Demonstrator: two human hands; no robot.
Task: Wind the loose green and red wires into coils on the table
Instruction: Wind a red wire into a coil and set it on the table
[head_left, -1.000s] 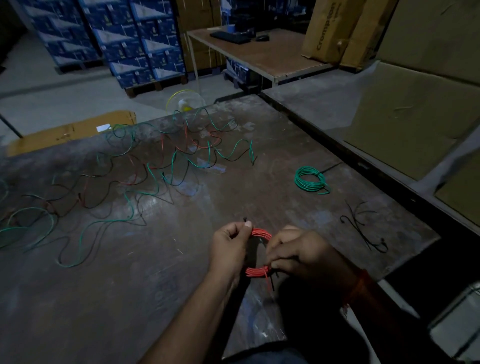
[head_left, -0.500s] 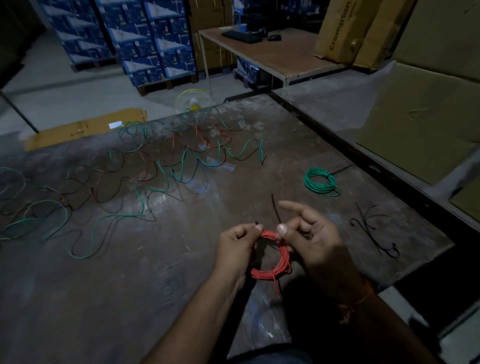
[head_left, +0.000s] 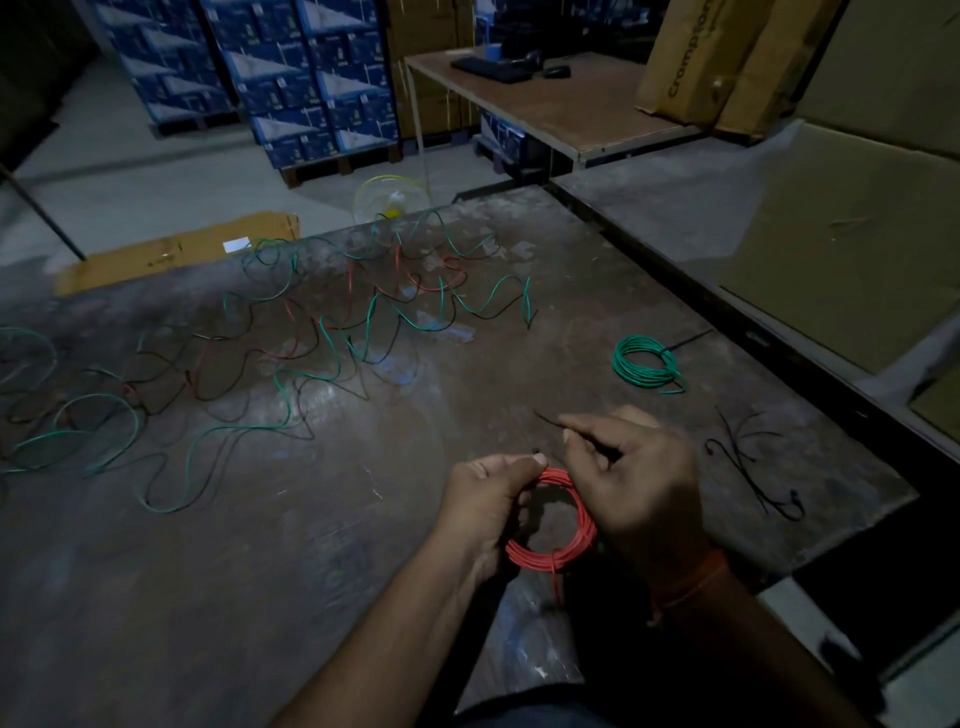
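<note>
1. The round coil of red insulated wire (head_left: 553, 525) hangs between both hands, above the near edge of the worn dark table (head_left: 260, 571).
2. The left hand (head_left: 488, 499) pinches the coil's top.
3. The right hand (head_left: 639, 473) pinches a thin black tie (head_left: 550, 420), just above the coil, pointing away.
4. The finished green wire coil (head_left: 647, 362) lies beyond the red coil, to its right.

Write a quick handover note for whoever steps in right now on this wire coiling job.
Left hand grips the red coil at its top. Right hand pinches a thin black tie beside the coil.
Done: green coil lies on the table, far right. Red coil is wound but not yet tied.
Left: tie it, then coil the loose green and red wires spread across the far left. Spare black ties lie to the right.
</note>
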